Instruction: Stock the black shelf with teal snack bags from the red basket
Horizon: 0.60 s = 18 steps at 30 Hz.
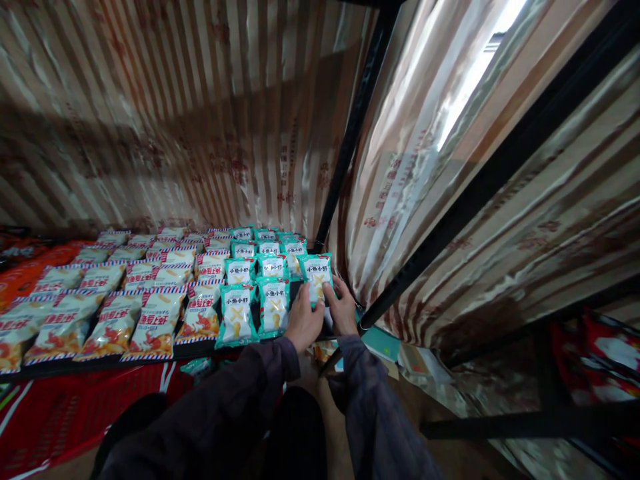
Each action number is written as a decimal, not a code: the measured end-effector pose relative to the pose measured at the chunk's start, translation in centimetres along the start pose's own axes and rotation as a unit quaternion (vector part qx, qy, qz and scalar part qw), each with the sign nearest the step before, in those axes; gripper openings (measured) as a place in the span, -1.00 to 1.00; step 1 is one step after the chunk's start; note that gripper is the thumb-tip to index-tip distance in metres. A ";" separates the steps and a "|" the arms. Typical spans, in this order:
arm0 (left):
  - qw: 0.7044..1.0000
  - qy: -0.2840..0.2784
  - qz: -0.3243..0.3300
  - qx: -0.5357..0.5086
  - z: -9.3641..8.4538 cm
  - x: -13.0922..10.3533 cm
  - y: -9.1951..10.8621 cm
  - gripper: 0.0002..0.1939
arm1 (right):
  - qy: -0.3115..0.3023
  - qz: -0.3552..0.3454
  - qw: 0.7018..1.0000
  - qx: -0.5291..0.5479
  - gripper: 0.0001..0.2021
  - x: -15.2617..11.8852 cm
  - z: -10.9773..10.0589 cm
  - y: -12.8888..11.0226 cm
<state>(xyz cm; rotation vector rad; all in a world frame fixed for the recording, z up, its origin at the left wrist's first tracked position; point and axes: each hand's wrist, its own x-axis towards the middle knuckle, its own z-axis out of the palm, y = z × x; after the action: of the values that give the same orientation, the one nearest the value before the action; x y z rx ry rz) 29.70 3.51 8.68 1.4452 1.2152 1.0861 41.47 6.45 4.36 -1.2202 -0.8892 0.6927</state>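
- Dark sleeves (385, 413) frame the foreground, stretched forward above a person's dark-clad knees (295, 433).
- Below and well to the left of the left hand, a red bag (100, 413) with white lines spreads beneath the shelf; its contents are hidden.
- The left hand (304, 321), half curled, clasps the lower left of a teal-edged snack packet (317, 270), thumb pointing up.
- The right hand (344, 312), bent and nearly closed, grips the same packet's lower right, thumb on its front.
- Between the two hands, the packet leans back, its printed front facing the person at the right end of the teal rows.
- Just left of the left hand, matching teal packets (237, 317) line up in rows; each is sealed.
- Farther left come plump packets with striped edges (157, 323), and beyond them orange packets (30, 270).
- Under the goods runs a black shelf (193, 349), its edge left of the left hand.
- Below and right of the right hand lie flat, book-like items (383, 345).
- Beyond both hands, black poles (353, 143) stand against creased, striped sheeting (225, 133); far right of the right hand, red packs (607, 353) sit in shadow.
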 end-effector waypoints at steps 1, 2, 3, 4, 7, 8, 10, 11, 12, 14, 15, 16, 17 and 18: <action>1.000 0.004 0.004 0.007 0.3 0.5 0.0 -0.40 | -0.001 -0.003 1.000 -0.004 -0.46 0.6 0.2 0.2; 1.000 0.008 0.005 0.012 0.6 1.0 -0.1 -0.39 | 0.000 -0.006 1.000 -0.009 -0.47 1.0 0.4 0.3; 1.000 0.011 0.003 0.018 0.8 1.4 -0.3 -0.39 | 0.003 -0.010 1.000 -0.014 -0.48 1.5 0.6 0.5; 1.000 0.013 0.000 0.023 1.1 1.9 -0.5 -0.39 | 0.006 -0.013 1.000 -0.019 -0.49 1.8 0.8 0.5; 0.999 0.015 -0.001 0.044 1.7 2.9 -1.2 -0.39 | 0.014 -0.020 0.999 -0.033 -0.53 2.6 1.5 0.7; 0.998 0.017 0.001 0.053 1.8 3.1 -1.4 -0.39 | 0.012 -0.022 0.999 -0.035 -0.54 2.8 1.7 0.7; 0.997 0.019 0.005 0.069 1.9 3.4 -1.6 -0.38 | 0.004 -0.028 0.999 -0.037 -0.56 3.3 2.1 0.9; 0.997 0.019 0.007 0.074 1.9 3.6 -1.6 -0.37 | 0.001 -0.031 0.999 -0.037 -0.56 3.5 2.4 1.1; 0.997 0.020 0.008 0.076 1.9 3.7 -1.7 -0.37 | -0.001 -0.034 0.999 -0.036 -0.56 3.7 2.6 1.4; 0.997 0.024 0.009 0.074 1.9 3.9 -1.7 -0.37 | -0.001 -0.037 0.999 -0.031 -0.56 4.0 3.0 1.9; 0.997 0.028 0.007 0.074 1.9 4.1 -1.7 -0.37 | 0.000 -0.037 0.999 -0.031 -0.56 4.1 3.3 2.2; 0.997 0.030 0.004 0.075 1.9 4.2 -1.7 -0.39 | -0.001 -0.036 0.999 -0.037 -0.56 4.1 3.5 2.4; 0.997 0.033 0.000 0.076 1.9 4.4 -1.8 -0.40 | -0.003 -0.034 0.998 -0.049 -0.55 4.0 3.6 2.6; 0.997 0.036 -0.003 0.075 1.9 4.5 -1.8 -0.41 | -0.005 -0.034 0.997 -0.066 -0.55 3.9 3.8 2.8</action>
<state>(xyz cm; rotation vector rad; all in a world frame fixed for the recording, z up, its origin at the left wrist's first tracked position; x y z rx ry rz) 31.80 7.95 6.84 1.5250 1.3759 1.0701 40.21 12.24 2.79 -1.2984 -0.9931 0.5941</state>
